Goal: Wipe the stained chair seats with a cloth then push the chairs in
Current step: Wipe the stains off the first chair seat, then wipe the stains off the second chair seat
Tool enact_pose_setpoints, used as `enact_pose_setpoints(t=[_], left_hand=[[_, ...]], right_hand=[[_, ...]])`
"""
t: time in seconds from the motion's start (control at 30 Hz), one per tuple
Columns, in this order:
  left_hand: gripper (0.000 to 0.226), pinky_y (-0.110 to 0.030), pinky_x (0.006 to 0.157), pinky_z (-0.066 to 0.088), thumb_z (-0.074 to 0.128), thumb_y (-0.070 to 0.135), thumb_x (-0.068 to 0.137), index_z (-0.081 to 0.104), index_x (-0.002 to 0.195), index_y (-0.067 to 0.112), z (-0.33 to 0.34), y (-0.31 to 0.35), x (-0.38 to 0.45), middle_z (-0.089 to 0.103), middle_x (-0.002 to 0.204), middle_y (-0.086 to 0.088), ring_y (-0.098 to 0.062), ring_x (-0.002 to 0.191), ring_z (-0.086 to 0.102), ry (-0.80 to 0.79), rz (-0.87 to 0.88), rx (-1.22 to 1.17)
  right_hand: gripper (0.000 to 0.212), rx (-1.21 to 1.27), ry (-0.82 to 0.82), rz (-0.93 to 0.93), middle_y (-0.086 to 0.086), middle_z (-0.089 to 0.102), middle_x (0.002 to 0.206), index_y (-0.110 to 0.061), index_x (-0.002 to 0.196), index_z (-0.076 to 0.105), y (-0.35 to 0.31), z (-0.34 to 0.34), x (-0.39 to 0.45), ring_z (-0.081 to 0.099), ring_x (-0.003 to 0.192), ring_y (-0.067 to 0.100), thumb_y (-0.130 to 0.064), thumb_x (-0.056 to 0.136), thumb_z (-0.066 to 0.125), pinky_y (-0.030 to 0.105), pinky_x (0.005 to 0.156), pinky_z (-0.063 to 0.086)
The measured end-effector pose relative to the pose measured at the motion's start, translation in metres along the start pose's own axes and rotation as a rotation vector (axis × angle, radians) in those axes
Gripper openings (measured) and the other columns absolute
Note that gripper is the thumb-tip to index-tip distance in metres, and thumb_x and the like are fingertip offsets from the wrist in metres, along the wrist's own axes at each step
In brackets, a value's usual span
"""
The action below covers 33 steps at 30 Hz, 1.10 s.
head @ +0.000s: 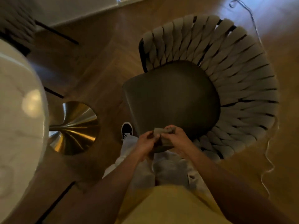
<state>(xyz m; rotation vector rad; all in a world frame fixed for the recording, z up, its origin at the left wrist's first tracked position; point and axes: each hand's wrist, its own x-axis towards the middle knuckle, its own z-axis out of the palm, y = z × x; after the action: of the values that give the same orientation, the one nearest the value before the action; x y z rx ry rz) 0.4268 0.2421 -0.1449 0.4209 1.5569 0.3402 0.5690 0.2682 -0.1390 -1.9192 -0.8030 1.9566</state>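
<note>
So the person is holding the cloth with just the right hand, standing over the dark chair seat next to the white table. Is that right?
Not quite: the head view shows both hands on the cloth, the left hand and the right hand each gripping it. They are above the dark chair seat, beside the white table.

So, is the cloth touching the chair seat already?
Cannot tell. In the head view both hands, left and right, hold the cloth over the front of the chair seat, and no gap or contact shows.
</note>
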Motion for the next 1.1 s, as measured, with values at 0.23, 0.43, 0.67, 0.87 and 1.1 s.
enact_pose_setpoints(t=[0.23,0.43,0.67,0.87,1.1], left_hand=[[0.054,-0.033,0.109,0.038,0.062,0.029,0.092,0.044,0.142,0.018,0.007,-0.033,0.040,0.050,0.135,0.004,-0.018,0.127,0.049,0.206,0.064,0.204],[0.083,-0.040,0.116,0.024,0.055,0.038,0.094,-0.001,0.154,0.027,0.010,-0.079,0.083,-0.002,0.161,-0.004,-0.030,0.146,0.017,0.165,-0.156,0.288],[0.080,-0.032,0.115,0.027,0.049,0.042,0.096,-0.004,0.154,0.027,0.017,-0.118,0.085,-0.006,0.162,-0.004,-0.020,0.148,0.011,0.128,-0.105,0.287],[0.054,-0.031,0.106,0.039,0.047,0.040,0.097,0.033,0.148,0.033,-0.003,-0.143,0.065,0.042,0.148,0.005,-0.017,0.131,0.045,0.159,-0.094,0.084],[0.040,-0.027,0.100,0.045,0.050,0.028,0.097,0.050,0.137,0.022,-0.021,-0.194,0.000,0.058,0.132,0.001,-0.014,0.116,0.056,0.266,-0.111,-0.142]], right_hand=[[0.042,-0.340,0.193,-0.183,0.001,0.049,0.140,-0.025,0.138,0.047,-0.048,-0.033,0.107,0.045,0.128,0.019,-0.016,0.097,0.050,0.027,0.101,0.036],[0.043,-0.697,0.300,-0.596,0.009,0.041,0.148,-0.018,0.138,0.050,-0.097,-0.009,0.220,0.038,0.135,0.021,-0.008,0.096,0.047,0.019,0.109,0.023],[0.048,-1.075,-0.001,-0.708,0.012,0.038,0.148,-0.014,0.137,0.049,-0.043,0.085,0.229,0.032,0.138,0.028,-0.002,0.091,0.045,0.029,0.114,0.021],[0.057,-1.503,-0.362,-0.841,0.008,0.030,0.154,-0.014,0.144,0.039,0.081,0.098,0.150,0.018,0.144,0.024,-0.008,0.088,0.049,0.037,0.119,0.014],[0.048,-1.338,-0.562,-0.510,0.002,0.047,0.144,-0.017,0.136,0.052,0.123,0.096,0.080,0.038,0.136,0.018,-0.001,0.091,0.044,0.025,0.111,0.029]])
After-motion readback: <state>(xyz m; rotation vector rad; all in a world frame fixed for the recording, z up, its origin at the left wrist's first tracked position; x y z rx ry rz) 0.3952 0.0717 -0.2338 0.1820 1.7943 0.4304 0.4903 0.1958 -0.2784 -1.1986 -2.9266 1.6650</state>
